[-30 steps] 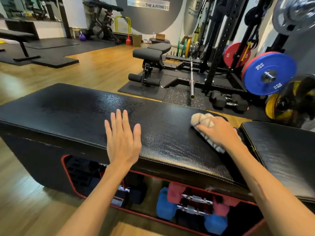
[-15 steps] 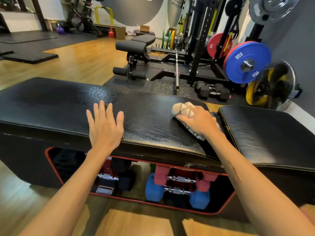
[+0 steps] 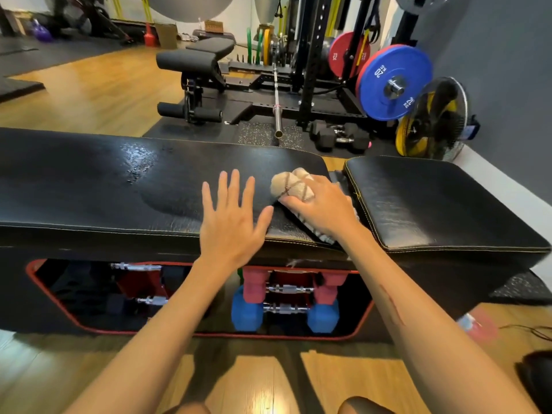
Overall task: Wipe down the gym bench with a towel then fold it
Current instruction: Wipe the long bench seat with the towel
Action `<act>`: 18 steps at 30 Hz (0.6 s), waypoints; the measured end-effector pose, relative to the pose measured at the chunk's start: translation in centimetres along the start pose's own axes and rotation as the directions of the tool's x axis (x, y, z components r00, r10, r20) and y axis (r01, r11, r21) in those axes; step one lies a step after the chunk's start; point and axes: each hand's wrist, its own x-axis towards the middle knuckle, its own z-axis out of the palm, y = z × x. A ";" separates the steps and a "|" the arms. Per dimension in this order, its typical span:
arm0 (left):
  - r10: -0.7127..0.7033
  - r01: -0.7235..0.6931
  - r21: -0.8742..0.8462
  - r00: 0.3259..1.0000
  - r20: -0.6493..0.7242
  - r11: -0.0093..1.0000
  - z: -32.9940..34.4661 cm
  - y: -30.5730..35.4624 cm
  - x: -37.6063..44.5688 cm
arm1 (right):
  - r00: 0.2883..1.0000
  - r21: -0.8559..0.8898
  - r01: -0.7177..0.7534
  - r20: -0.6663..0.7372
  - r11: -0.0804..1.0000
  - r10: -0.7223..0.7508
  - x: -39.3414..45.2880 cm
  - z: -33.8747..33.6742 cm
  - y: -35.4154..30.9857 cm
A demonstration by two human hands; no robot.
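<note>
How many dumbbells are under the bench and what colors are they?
Pink dumbbell: 1
Blue dumbbell: 1
Dark ones further left in the cubby: too shadowed to count
Total I can clearly see: 2

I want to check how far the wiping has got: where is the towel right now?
In the head view the towel is bunched under the right hand on the long bench pad, at its right end beside the gap.
</note>
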 end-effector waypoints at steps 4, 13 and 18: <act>0.021 -0.021 0.013 1.000 -0.022 1.000 0.4 -0.1 -0.1 | 0.999 0.021 -0.002 -0.035 1.000 0.003 -2.7 -0.4 0.0; 0.008 -0.017 -0.072 0.993 -0.116 0.997 0.5 0.3 -0.1 | 0.993 -0.092 0.061 -0.091 0.994 -0.070 -5.0 0.4 -1.4; 0.010 -0.027 -0.138 0.992 -0.123 0.990 0.4 -0.7 -0.2 | 0.989 -0.170 0.080 -0.106 0.982 -0.099 -4.8 1.9 -5.0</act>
